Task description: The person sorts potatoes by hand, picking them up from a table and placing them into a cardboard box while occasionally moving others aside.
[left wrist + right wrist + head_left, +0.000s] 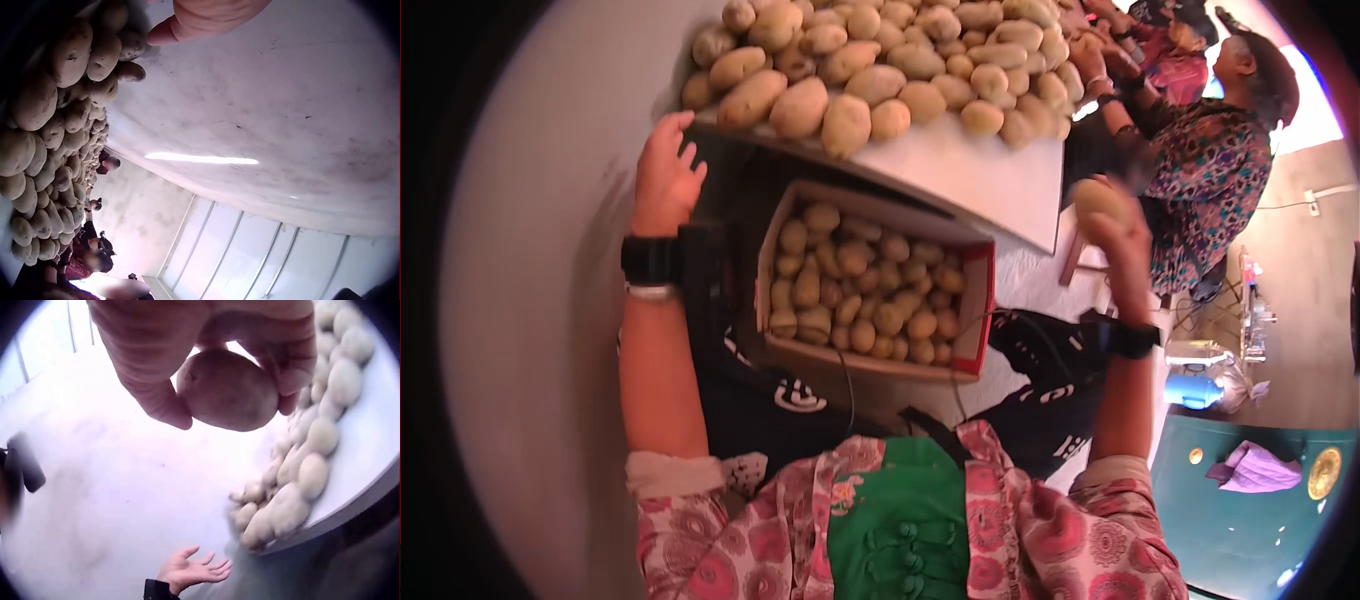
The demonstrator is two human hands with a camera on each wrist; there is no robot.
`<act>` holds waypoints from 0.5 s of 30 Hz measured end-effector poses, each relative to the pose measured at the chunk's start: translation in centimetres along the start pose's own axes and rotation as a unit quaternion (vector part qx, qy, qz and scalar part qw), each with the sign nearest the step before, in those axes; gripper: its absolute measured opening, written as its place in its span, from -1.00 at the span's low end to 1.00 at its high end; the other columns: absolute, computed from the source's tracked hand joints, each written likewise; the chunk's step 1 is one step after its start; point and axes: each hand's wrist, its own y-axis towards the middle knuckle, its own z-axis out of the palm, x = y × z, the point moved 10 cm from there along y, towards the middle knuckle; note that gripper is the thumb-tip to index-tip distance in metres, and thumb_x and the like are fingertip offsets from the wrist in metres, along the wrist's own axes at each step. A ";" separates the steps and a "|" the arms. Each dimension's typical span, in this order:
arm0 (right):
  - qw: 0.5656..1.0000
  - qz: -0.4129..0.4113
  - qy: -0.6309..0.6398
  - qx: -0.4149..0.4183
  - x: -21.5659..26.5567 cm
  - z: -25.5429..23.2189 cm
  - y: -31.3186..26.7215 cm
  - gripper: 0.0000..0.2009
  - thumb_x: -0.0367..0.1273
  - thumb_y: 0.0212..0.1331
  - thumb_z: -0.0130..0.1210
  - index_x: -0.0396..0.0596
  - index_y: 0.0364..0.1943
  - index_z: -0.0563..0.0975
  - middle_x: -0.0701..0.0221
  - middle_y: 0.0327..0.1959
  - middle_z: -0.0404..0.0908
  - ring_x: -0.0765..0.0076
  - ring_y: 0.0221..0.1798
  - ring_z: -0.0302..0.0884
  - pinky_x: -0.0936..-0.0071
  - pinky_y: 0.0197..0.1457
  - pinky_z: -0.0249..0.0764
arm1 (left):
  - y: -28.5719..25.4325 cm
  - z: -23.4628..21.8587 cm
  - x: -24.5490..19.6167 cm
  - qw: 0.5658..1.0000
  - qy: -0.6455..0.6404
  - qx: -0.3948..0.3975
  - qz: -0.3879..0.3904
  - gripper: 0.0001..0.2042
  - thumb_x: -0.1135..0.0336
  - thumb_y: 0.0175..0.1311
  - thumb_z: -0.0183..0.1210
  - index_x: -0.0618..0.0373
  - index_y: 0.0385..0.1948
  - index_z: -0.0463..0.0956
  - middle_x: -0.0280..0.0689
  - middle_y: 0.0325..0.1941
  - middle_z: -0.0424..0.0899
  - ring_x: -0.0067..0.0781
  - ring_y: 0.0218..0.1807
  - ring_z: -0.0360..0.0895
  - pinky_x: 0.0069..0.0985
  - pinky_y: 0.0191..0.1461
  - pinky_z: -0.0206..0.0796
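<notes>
- Pale-brown, oval potato sits pinched in the right hand, thumb at one end, fingers at the other; its long axis runs across the grip.
- Left hand, well apart from that potato, has spread fingers and holds nothing; its tips lie just beside the heap of pale-brown, rounded potatoes and are nearer to it than the right fingers.
- Tan cardboard box with a red end, with brown, rounded potatoes inside, lies left of the right fingers and closer to the wearer's body, its red end facing them.
- White, flat worktop has its near right corner just left of the right fingers.
- Room shows between those fingers and the red end; beyond the fingers, a person in a multicoloured patterned top seems to narrow the space.
</notes>
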 end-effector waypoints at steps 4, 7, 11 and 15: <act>0.998 0.036 -0.007 -0.042 0.4 -6.7 -4.0 -0.49 -0.30 -0.03 0.13 -0.14 0.09 0.41 0.30 -0.07 0.52 0.44 -0.07 0.49 0.52 0.02 0.41 | -0.1 0.6 0.3 0.999 -0.001 -0.039 -0.013 -0.30 0.15 0.11 0.16 0.07 0.30 0.06 -0.13 0.47 -0.19 -0.17 0.48 -0.25 -0.18 0.41 -0.30; 0.996 0.072 -0.040 0.013 -0.3 -5.4 -5.4 -0.50 -0.31 -0.05 0.13 -0.11 0.08 0.42 0.30 -0.06 0.51 0.45 -0.08 0.49 0.55 -0.02 0.43 | 0.3 0.7 0.6 0.999 0.014 -0.043 -0.011 -0.31 0.17 0.11 0.16 0.07 0.29 0.07 -0.11 0.47 -0.18 -0.16 0.47 -0.22 -0.15 0.41 -0.30; 0.976 0.135 -0.009 0.170 -8.1 3.2 -6.8 -0.57 -0.45 -0.06 0.12 -0.04 0.01 0.45 0.38 -0.11 0.48 0.48 -0.10 0.47 0.57 -0.04 0.44 | 0.8 0.9 0.5 0.999 0.034 -0.037 0.009 -0.36 0.17 0.09 0.17 0.04 0.25 0.16 -0.12 0.45 -0.12 -0.15 0.45 -0.12 -0.16 0.38 -0.23; 0.946 0.191 -0.056 0.256 -15.2 10.5 -8.1 -0.50 -0.31 -0.09 0.16 -0.15 0.02 0.39 0.32 -0.19 0.52 0.46 -0.25 0.47 0.57 -0.20 0.43 | 2.1 -0.3 0.4 0.999 0.022 -0.036 0.014 -0.46 0.18 0.09 0.19 -0.06 0.17 0.29 -0.10 0.43 -0.07 -0.12 0.41 -0.02 -0.18 0.31 -0.09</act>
